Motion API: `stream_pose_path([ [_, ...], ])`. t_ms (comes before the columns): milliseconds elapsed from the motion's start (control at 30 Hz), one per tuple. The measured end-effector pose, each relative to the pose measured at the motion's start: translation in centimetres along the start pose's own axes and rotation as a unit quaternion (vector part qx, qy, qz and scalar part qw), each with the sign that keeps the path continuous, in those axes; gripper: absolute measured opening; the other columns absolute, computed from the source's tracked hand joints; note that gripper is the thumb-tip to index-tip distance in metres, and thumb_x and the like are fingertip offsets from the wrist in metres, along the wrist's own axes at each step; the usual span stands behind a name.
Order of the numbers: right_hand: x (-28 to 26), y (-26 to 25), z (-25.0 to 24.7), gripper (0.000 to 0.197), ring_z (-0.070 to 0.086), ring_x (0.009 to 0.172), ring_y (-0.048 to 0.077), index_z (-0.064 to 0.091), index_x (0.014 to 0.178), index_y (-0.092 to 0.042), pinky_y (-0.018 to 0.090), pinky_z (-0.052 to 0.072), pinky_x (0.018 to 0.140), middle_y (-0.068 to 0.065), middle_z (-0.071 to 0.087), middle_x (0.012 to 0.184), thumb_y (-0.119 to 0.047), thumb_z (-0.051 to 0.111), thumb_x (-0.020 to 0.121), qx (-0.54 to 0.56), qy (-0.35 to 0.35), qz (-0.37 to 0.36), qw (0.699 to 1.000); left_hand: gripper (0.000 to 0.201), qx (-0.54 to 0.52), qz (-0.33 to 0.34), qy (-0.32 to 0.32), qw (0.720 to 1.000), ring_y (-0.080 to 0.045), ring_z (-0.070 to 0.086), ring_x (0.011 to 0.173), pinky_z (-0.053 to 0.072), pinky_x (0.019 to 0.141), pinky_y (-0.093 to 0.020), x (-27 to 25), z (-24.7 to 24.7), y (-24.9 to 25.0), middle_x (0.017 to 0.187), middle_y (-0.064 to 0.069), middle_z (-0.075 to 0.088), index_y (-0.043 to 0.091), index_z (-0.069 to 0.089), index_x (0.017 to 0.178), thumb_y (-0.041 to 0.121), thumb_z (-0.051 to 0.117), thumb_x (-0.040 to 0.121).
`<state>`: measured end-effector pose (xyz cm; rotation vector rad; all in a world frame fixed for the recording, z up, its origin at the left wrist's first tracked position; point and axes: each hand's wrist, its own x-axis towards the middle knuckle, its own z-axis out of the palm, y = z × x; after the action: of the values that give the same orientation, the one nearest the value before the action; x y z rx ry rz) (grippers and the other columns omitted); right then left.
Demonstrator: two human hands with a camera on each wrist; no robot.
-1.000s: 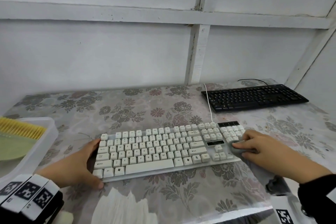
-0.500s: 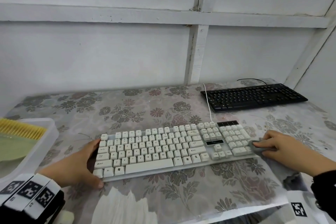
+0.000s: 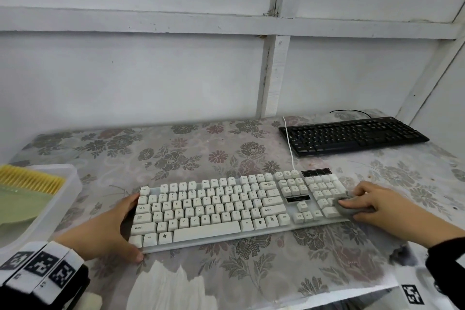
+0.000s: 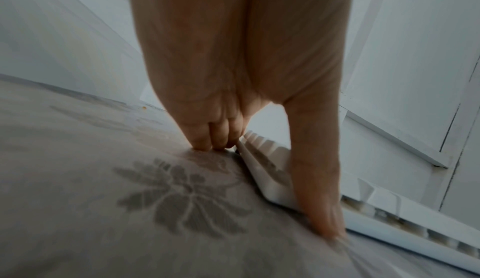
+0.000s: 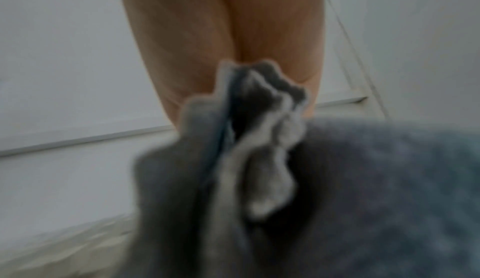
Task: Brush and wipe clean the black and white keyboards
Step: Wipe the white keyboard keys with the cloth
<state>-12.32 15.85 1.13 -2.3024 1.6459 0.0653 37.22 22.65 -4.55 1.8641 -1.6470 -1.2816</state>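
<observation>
White keyboard [image 3: 226,209] lies at lower centre of the head view, and we judge its wiping under way, while the black keyboard [image 3: 352,136] at upper right is not being worked on. At its left end our left hand [image 3: 100,231] clasps the edge, thumb on the near corner; at its right end our right hand [image 3: 377,206] presses a grey cloth [image 3: 348,206] onto the number pad, fingers curled over it.

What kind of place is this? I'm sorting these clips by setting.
Probably a plain home or workshop corner, not an office: a table under a floral cloth, bare white panelled walls, and two loose keyboards, white and black, being cleaned by hand.
</observation>
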Motion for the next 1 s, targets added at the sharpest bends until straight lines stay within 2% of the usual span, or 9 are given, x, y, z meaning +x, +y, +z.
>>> stream_pose_path([
  [100,-0.7,0.9,-0.8,0.032,0.049,0.080,-0.001,0.053,0.080,-0.055,0.012,0.037,0.069,-0.015,0.048,0.091,-0.027,0.065,0.087,-0.031,0.028,0.015,0.999,0.143,0.003,-0.003,-0.001,1.000,-0.004,0.036,0.129,0.028,0.113,-0.033,0.1,0.0,0.0,0.137,0.021,0.038,0.032,0.010,0.146,0.033,0.095,0.031],
  [267,-1.0,-1.6,0.2,0.021,0.051,0.087,-0.001,0.066,0.099,-0.048,0.012,0.039,0.076,-0.022,0.047,0.097,-0.031,0.063,0.087,0.003,-0.008,-0.047,0.999,0.144,-0.003,-0.004,-0.003,1.000,-0.003,0.036,0.129,0.028,0.112,-0.032,0.1,0.0,0.0,0.138,0.021,0.038,0.030,0.009,0.148,0.030,0.096,0.032],
  [333,-0.9,-1.8,0.8,0.017,0.051,0.085,0.002,0.065,0.089,-0.050,0.017,0.039,0.074,-0.019,0.046,0.095,-0.033,0.062,0.088,-0.021,-0.026,-0.051,0.998,0.142,-0.003,-0.006,-0.004,1.000,-0.003,0.037,0.129,0.029,0.111,-0.031,0.1,0.0,0.0,0.136,0.022,0.038,0.031,0.010,0.147,0.028,0.095,0.033],
  [400,-1.0,-1.1,0.9,0.013,0.050,0.082,0.003,0.065,0.080,-0.044,0.020,0.039,0.072,-0.015,0.047,0.093,-0.035,0.061,0.089,-0.041,-0.011,-0.026,0.999,0.141,-0.007,-0.005,-0.005,1.000,-0.003,0.037,0.128,0.029,0.110,-0.030,0.2,0.0,0.0,0.134,0.023,0.039,0.032,0.010,0.146,0.027,0.095,0.033],
  [533,-1.8,1.3,0.8,0.012,0.049,0.079,0.003,0.071,0.089,-0.032,0.021,0.038,0.071,-0.010,0.045,0.089,-0.033,0.059,0.090,-0.085,0.007,0.036,0.996,0.142,-0.001,-0.001,-0.003,1.000,-0.003,0.038,0.127,0.029,0.111,-0.031,0.3,-0.1,-0.3,0.133,0.025,0.039,0.031,0.012,0.146,0.030,0.096,0.031],
  [600,-2.3,2.0,0.2,0.014,0.049,0.078,0.003,0.070,0.085,-0.038,0.021,0.038,0.070,-0.010,0.045,0.088,-0.030,0.060,0.090,-0.082,0.012,0.061,0.995,0.142,0.004,0.007,-0.003,1.000,-0.001,0.038,0.127,0.030,0.111,-0.031,0.4,-0.2,-0.4,0.132,0.029,0.038,0.031,0.013,0.145,0.033,0.095,0.029],
  [700,-2.3,2.8,-1.6,0.038,0.050,0.081,0.005,0.054,0.075,-0.054,0.024,0.038,0.071,-0.011,0.048,0.088,-0.020,0.064,0.086,-0.038,0.031,0.097,0.994,0.142,0.001,0.011,-0.006,1.000,-0.001,0.039,0.126,0.030,0.112,-0.033,0.4,-0.2,-0.4,0.131,0.029,0.038,0.034,0.013,0.143,0.034,0.095,0.028],
  [867,1.1,1.5,-3.6,0.026,0.053,0.092,0.020,0.061,0.107,-0.039,0.028,0.032,0.075,0.002,0.052,0.096,-0.019,0.062,0.089,0.063,0.100,0.087,0.989,0.138,-0.030,0.025,-0.009,0.999,0.000,0.041,0.126,0.033,0.109,-0.030,0.4,-0.1,-0.4,0.131,0.027,0.041,0.037,0.017,0.137,0.029,0.097,0.025],
  [1000,5.7,0.4,-3.0,0.033,0.050,0.098,0.015,0.061,0.125,-0.018,0.022,0.033,0.081,0.007,0.061,0.122,-0.010,0.051,0.095,0.119,0.085,0.097,0.985,0.139,-0.009,0.025,-0.008,1.000,0.007,0.041,0.120,0.032,0.104,-0.023,0.2,-0.1,0.0,0.129,0.031,0.038,0.033,0.015,0.142,0.033,0.096,0.029],
])
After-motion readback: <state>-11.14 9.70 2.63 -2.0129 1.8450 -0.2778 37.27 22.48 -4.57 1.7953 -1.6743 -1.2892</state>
